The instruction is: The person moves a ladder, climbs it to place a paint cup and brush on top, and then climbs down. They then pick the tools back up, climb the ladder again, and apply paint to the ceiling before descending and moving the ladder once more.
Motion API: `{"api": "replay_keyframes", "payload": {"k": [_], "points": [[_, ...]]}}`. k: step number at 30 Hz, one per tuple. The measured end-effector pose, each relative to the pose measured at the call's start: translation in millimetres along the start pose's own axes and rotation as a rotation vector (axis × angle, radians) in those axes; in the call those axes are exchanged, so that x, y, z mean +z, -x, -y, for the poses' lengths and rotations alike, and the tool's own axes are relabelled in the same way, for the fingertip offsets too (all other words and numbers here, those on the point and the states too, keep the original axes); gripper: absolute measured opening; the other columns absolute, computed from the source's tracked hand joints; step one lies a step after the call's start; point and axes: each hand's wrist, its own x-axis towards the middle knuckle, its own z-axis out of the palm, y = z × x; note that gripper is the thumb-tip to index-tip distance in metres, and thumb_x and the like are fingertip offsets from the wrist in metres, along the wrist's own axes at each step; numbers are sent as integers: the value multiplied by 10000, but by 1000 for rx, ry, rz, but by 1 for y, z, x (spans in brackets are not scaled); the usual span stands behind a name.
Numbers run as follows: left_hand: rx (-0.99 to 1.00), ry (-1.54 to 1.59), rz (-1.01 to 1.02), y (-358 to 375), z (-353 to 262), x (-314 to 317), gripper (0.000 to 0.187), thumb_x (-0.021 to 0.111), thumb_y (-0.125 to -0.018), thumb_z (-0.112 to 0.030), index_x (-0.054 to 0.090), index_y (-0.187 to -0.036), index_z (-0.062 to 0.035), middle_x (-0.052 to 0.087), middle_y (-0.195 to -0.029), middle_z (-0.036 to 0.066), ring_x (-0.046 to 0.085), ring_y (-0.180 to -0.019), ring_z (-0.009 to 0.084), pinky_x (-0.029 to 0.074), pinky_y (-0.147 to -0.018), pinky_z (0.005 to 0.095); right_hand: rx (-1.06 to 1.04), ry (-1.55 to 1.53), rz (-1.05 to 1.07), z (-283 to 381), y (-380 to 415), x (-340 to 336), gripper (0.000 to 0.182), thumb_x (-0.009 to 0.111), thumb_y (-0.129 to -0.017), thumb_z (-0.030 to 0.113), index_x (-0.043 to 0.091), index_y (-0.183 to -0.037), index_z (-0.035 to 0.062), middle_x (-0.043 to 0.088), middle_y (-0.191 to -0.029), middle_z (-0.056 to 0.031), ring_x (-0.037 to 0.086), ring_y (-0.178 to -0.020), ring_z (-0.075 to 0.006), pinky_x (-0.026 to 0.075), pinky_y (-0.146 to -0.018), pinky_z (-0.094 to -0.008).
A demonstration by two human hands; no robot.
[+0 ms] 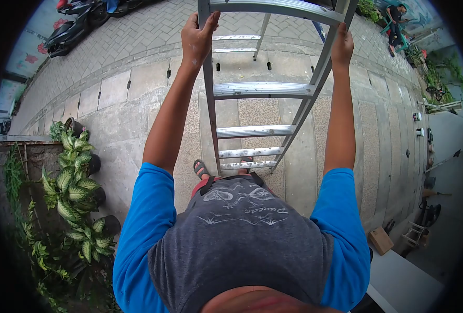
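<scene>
An aluminium stepladder (263, 91) stands upright on the pavement in front of my body, its treads spotted with paint or dirt. My left hand (197, 40) is closed round the ladder's left side rail near the top, thumb pointing up. On the opposite side rail, at about the same height, my right hand (341, 48) is wrapped round the metal. Both arms are stretched forward. The ladder's rear legs (262, 37) reach the ground farther out. My sandalled feet (201, 169) are beside and behind the lowest tread, the right one partly hidden by it.
Potted leafy plants (76, 190) line the left side. Motorcycles (75, 28) are parked at the far left on the paving. A person (396, 23) sits at the far right. A cardboard box (381, 240) rests on a white surface (406, 281) at lower right.
</scene>
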Motion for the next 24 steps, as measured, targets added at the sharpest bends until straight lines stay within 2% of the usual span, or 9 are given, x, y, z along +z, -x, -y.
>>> {"api": "replay_keyframes", "payload": {"k": [1, 2, 4, 5, 7, 10, 14, 21, 24], "points": [[41, -96, -18, -2, 7, -1, 570, 735, -854, -511, 621, -1008, 25, 663, -733, 84, 669, -685, 132, 543, -661, 270, -114, 104, -118, 1, -2, 0, 669, 489, -964, 617, 621, -1077, -29, 677, -1016, -150, 647, -1028, -222, 500, -898, -371], [45, -95, -21, -1, 4, 1, 570, 735, -854, -511, 621, -1008, 25, 663, -733, 84, 669, -685, 132, 543, -661, 270, -119, 103, -119, 11, -2, 2, 669, 489, -964, 617, 621, -1077, -29, 677, -1016, -150, 647, -1028, -222, 500, -898, -371], [245, -51, -205, 4, -5, 4, 537, 744, -869, -444, 602, -1103, 17, 693, -776, 98, 681, -722, 129, 538, -664, 262, -552, 131, -437, 43, -1, 10, 577, 580, -954, 504, 560, -1240, 3, 617, -1186, -207, 603, -1109, -252, 457, -946, -395], [249, -50, -209, 8, -6, 3, 537, 744, -869, -444, 602, -1103, 17, 693, -776, 98, 681, -722, 129, 538, -664, 262, -556, 128, -437, 59, 1, 13, 577, 580, -954, 504, 560, -1240, 3, 617, -1186, -207, 603, -1109, -252, 457, -946, -395], [21, 24, -39, 19, -2, 0, 506, 716, -915, -372, 568, -1194, 22, 711, -922, 124, 698, -764, 156, 542, -690, 267, -892, 137, -224, 86, 8, 25, 477, 661, -917, 391, 580, -1241, 49, 633, -1161, -143, 603, -1094, -289, 426, -986, -425], [73, 34, -65, 23, -2, 2, 461, 712, -923, -335, 580, -1187, 19, 706, -913, 107, 695, -753, 147, 547, -676, 260, -854, 424, -13, 82, 21, 52, 398, 595, -955, 422, 621, -1195, 106, 651, -1187, -66, 590, -1149, -251, 314, -1087, -445], [136, 69, -105, 22, 8, 5, 455, 729, -910, -322, 598, -1204, 0, 700, -811, 82, 630, -696, 97, 493, -612, 234, -895, 484, -100, 72, 20, 67, 442, 594, -935, 501, 596, -1149, 115, 618, -1159, -38, 550, -1129, -200, 247, -1080, -436], [136, 101, -74, 26, 12, 4, 493, 726, -911, -348, 582, -1229, 1, 663, -798, 60, 593, -701, 93, 468, -615, 236, -834, 506, -99, 81, 26, 68, 465, 634, -906, 504, 568, -1141, 108, 599, -1158, -50, 539, -1158, -232, 236, -1083, -469], [83, 149, -37, 22, 12, 4, 535, 739, -903, -332, 539, -1269, 3, 645, -851, 57, 582, -753, 95, 465, -665, 237, -713, 545, -6, 89, 36, 62, 536, 669, -884, 488, 549, -1247, 112, 547, -1318, -56, 454, -1310, -269, 159, -1163, -510]]}}
